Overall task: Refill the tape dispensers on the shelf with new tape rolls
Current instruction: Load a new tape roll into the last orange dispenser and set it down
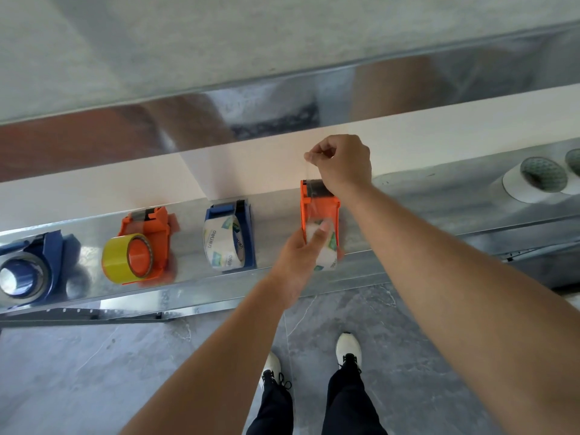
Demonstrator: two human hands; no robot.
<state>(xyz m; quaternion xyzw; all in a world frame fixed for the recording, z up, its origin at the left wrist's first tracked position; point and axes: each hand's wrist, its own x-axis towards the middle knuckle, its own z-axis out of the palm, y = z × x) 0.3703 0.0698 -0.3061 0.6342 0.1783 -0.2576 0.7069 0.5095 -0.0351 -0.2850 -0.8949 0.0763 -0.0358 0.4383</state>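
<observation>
Your left grip [298, 255] is closed round the clear printed tape roll [326, 255], which sits in the orange plastic tape dispenser [320, 205]. The dispenser stands by the front edge of the shiny metal shelf [408, 221], right of its middle. That hold probably steadies roll and body against the pull. Your right grip [340, 163], wrist bent down over the cutter end, pinches the thin clear tape strip [309, 172] between thumb and fingertip. It holds the strip taut toward the shelf's back edge, seemingly to thread it across the blade. Both forearms reach forward over the front edge.
</observation>
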